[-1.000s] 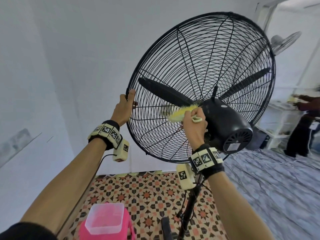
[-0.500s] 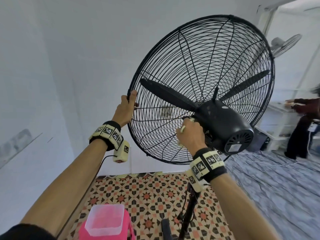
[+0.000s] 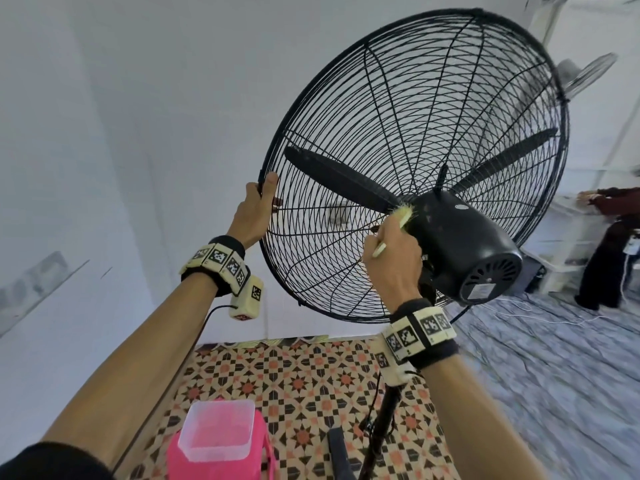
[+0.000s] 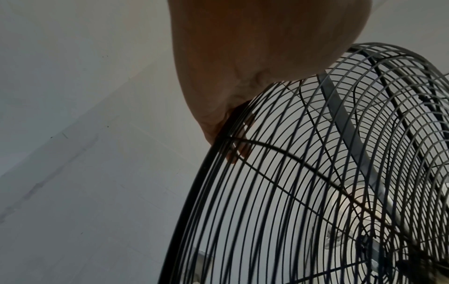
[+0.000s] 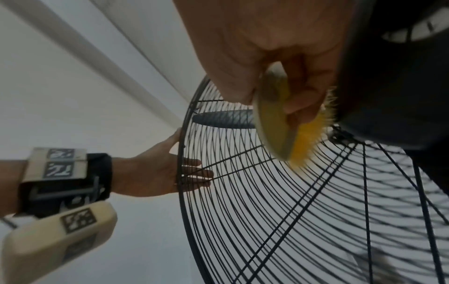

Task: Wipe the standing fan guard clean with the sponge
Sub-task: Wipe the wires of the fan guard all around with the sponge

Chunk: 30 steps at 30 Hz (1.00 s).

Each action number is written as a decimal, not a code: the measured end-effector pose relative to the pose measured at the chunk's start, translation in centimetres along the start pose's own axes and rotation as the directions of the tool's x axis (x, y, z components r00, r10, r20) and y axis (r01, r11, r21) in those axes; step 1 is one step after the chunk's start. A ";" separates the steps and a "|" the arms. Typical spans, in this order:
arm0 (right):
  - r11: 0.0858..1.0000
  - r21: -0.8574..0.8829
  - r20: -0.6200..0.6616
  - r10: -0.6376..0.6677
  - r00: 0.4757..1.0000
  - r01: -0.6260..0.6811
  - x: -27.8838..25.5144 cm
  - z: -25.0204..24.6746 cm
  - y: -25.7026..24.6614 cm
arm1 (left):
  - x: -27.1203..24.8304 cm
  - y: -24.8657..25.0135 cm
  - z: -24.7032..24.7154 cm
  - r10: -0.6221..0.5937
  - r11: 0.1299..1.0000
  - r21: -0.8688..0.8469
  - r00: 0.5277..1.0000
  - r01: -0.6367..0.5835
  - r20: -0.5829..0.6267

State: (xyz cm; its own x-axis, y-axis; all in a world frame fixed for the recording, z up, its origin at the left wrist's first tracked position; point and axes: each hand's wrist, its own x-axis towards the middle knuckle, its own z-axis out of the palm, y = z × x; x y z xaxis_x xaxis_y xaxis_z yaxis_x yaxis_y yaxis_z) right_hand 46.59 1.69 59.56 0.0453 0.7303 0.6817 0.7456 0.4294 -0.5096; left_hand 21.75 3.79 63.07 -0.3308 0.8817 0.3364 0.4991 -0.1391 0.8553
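The black wire fan guard (image 3: 478, 11) faces away from me, tilted, with the motor housing (image 3: 464, 244) on my side. My left hand (image 3: 258, 206) holds the guard's left rim, thumb behind and fingers in front of the wires (image 5: 194, 173). The rim (image 4: 192, 192) runs under that palm. My right hand (image 3: 394, 251) grips a yellow, bristly sponge (image 3: 403, 214). Its bristled edge (image 5: 303, 142) presses where the guard wires meet the housing. The black blades (image 3: 339, 181) stand still inside the guard.
A pink container topped by a clear tub (image 3: 218, 434) sits on the patterned floor below. The fan pole (image 3: 384, 420) stands beside it. A white wall is close on the left. At far right a person (image 3: 609, 244) stands by shelving; a second fan (image 3: 581, 74) hangs high.
My right hand dipped below the hub with the sponge, then came back up against the motor housing's left edge. My left hand stayed on the rim.
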 end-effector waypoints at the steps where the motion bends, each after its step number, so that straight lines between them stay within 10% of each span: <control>1: 0.993 0.115 -0.021 0.021 1.000 -0.019 0.0 0.3 0.0 | 0.1 0.0 0.1 0.003 1.000 0.003 1.000 -0.003 0.004; 6: 0.766 0.589 0.158 0.204 0.966 -0.258 0.0 -0.4 0.8 | 0.2 -0.1 0.2 0.001 1.000 0.004 1.000 -0.001 -0.001; 21: 0.585 0.745 0.080 0.401 0.913 -0.322 -1.9 1.8 -0.4 | -0.3 0.5 0.3 -0.012 1.000 -0.004 1.000 0.012 -0.010; 27: 0.560 0.770 0.194 0.249 0.949 -0.304 -3.5 3.3 -3.6 | -0.4 0.3 -0.3 -0.015 1.000 -0.016 1.000 0.015 0.024; 30: 0.598 0.754 0.026 0.387 0.922 -0.272 -3.5 3.0 -3.4 | -0.8 0.1 -1.3 -0.005 0.998 -0.054 0.997 0.009 0.082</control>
State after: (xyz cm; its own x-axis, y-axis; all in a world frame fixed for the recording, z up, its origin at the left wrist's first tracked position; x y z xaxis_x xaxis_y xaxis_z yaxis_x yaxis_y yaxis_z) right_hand 41.95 -0.72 57.34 0.3129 0.8528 0.4181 -0.0682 0.4592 -0.8857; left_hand 21.05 2.50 63.43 -0.2663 0.9164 0.2987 0.4519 -0.1551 0.8785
